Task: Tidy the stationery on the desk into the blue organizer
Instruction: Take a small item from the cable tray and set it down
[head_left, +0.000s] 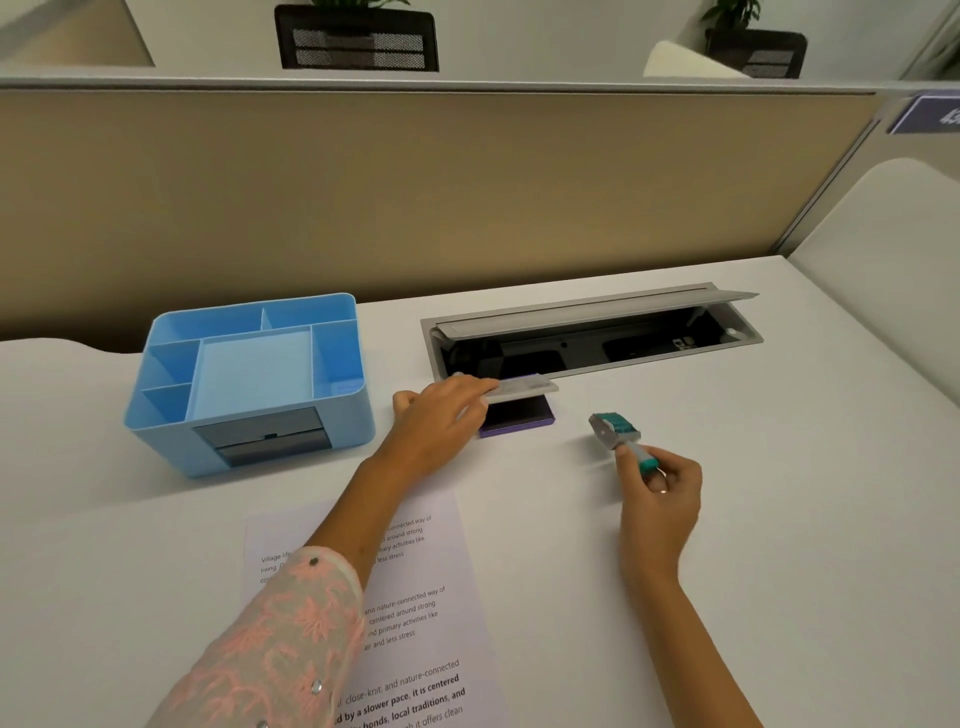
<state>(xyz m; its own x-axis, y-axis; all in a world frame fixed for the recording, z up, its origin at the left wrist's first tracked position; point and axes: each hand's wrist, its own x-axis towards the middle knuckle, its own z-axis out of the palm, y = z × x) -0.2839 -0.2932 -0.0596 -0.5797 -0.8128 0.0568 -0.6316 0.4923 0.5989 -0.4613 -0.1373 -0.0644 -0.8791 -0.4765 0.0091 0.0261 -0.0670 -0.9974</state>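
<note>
Blue organizer (249, 384) sits empty; right of it, my left hand (436, 421) lifts the ink pad (519, 415) lid, my right hand (660, 488) grips the stamp (618, 431).

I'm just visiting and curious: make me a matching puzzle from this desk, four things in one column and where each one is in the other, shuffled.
Things:
1. blue organizer
2. date stamp
3. ink pad
4. printed sheet

Places:
A. gripped by the right hand
B. nearest the camera, partly under the left forearm
C. far left on the desk, compartments showing nothing inside
D. lid lifted by the left hand, in front of the cable tray

Pairs: 1-C, 2-A, 3-D, 4-B
</note>
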